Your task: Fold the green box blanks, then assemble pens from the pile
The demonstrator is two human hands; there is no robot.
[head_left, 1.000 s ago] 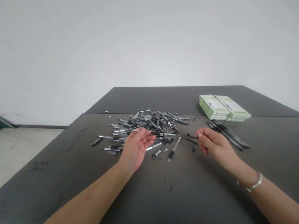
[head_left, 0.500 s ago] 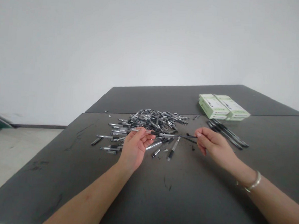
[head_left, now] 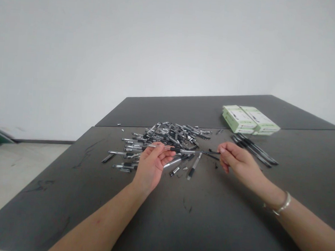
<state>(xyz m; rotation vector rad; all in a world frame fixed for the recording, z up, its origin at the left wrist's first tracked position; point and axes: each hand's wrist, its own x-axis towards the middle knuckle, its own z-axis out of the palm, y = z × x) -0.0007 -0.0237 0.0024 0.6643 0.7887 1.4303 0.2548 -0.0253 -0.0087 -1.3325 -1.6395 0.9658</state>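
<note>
My left hand (head_left: 151, 167) is closed around a clear pen barrel (head_left: 187, 152) with a black grip, its end pointing right. Between the fingertips of my right hand (head_left: 236, 159) is a thin dark pen refill (head_left: 210, 153). The refill lies in line with the barrel, and its left end meets or enters the barrel's open end. Both are held level above the table. Just behind and below my left hand spreads a loose heap of pens and pen parts (head_left: 167, 133). A single pen barrel (head_left: 195, 166) lies in front of the heap.
Green and white boxes (head_left: 245, 124) stand stacked at the back right of the dark table (head_left: 196, 218). Several pens (head_left: 255, 150) lie side by side in front of them. Small parts and dark bits are scattered near the heap. A pale wall rises behind.
My left hand's pen barrel has shifted slightly right, toward my right hand. Less of the refill shows between the barrel's end and my right fingertips. My right hand has hardly moved.
</note>
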